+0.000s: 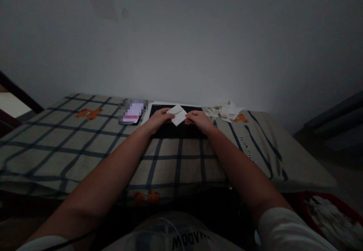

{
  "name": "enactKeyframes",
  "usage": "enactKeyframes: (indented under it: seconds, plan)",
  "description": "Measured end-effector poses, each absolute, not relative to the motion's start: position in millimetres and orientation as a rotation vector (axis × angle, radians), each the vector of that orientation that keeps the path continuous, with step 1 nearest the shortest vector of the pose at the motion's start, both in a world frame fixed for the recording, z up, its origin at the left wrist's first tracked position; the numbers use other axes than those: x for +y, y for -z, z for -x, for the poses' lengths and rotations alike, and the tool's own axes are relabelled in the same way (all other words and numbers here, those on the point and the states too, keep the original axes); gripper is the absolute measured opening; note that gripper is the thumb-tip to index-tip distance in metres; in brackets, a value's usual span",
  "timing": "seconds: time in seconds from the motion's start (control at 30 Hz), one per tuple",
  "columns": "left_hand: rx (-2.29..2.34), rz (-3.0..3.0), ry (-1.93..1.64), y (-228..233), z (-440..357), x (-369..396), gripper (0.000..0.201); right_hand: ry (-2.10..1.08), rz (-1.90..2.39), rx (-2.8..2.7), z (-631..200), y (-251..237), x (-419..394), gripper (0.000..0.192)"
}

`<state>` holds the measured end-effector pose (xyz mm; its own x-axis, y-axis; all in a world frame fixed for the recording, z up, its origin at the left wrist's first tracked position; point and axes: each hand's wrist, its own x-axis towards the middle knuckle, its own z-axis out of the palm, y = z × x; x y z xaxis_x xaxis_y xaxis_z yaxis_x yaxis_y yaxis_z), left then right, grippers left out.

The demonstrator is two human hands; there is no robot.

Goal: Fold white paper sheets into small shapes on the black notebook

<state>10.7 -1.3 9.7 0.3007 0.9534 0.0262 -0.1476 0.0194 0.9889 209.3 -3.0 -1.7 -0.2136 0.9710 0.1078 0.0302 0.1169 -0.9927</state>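
Note:
Between my two hands is a small folded white paper (178,116), turned so that it looks like a diamond, with a crease or fold edge showing across its upper part. My left hand (160,120) pinches its left side, thumb on top. At the right corner, my right hand (199,120) grips it between thumb and fingers. Beneath the paper lies a flat black board or mat (178,133), and both hands are over it. White sheets (147,115) stick out from under its left and far edges.
A checked cloth (99,141) with bear prints covers the table. Left of the mat lies a phone (133,112) with a lit, partly blurred screen. A pile of folded white paper pieces (227,111) is on the right. Below right stands a red container (304,201) holding pale crumpled material. A wall rises behind.

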Motion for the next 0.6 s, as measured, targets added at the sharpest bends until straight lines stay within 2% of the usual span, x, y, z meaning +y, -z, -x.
enactKeyframes:
  seconds: [0.1, 0.33, 0.6]
  plan:
    - [0.711, -1.233, -0.954, -15.5, -10.8, -7.6, 0.053, -1.202, 1.064, -1.485, -210.4, 1.2, -3.1, 0.013]
    - [0.895, -1.34, -1.021, -14.1, -12.6, -6.3, 0.049, -1.21, 1.029, -1.659, -209.9, 2.4, -5.6, 0.012]
    - [1.049, -1.543, -1.036, -7.7, -12.6, -5.5, 0.026, -1.163, 1.028, -1.549, -206.3, 5.1, -3.8, 0.017]
